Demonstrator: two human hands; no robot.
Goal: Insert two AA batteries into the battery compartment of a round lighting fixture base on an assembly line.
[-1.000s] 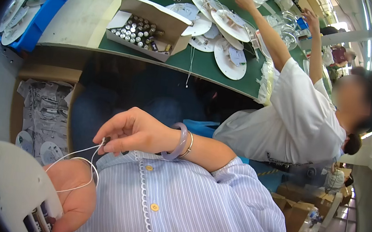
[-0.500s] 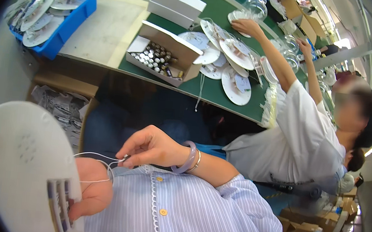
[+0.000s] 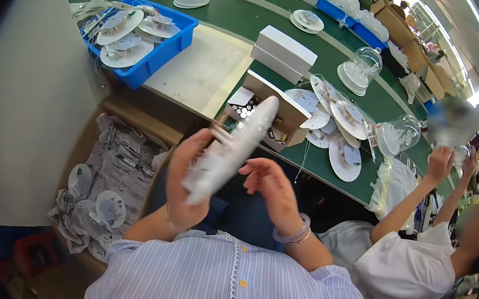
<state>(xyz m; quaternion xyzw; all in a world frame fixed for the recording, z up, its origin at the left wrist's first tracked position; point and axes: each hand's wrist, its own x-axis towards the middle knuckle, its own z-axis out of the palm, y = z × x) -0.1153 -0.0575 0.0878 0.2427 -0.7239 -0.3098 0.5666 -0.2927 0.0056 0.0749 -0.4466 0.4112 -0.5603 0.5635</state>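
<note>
Head view: striped shirt (image 3: 189, 279) at bottom, both forearms up in front of it. Left hand (image 3: 185, 184) grasping the white disc (image 3: 233, 149) by its lower part; disc held tilted, nearly edge-on to the camera, in front of the body, upper end overlapping the battery carton in view (motion blur, so the fittings on its left side don't read). Right hand (image 3: 273, 194), pale bangle (image 3: 292, 229) at the wrist, has loosely curled fingers and isn't gripping anything; fingertips just beside the disc, contact can't be told.

Lower left, brown cardboard box (image 3: 137, 115) with more discs and paper-wrapped pieces inside. Beyond the hands, green table (image 3: 238, 7): open white carton (image 3: 291, 111) at the near edge, batteries (image 3: 245, 112) standing in it. Right of that, loose pile of white discs (image 3: 340, 117), some cords hanging over the edge. To the left, pale board (image 3: 196, 65), then blue bin (image 3: 164, 61) heaped with discs. Closed white box (image 3: 284, 54) behind the carton. Right side, co-worker in a white shirt (image 3: 406, 269), arms stretched over the table. Clear dome (image 3: 360, 69) on a white base farther back; blue trays (image 3: 335, 10) beyond it, filled with clear pieces.
</note>
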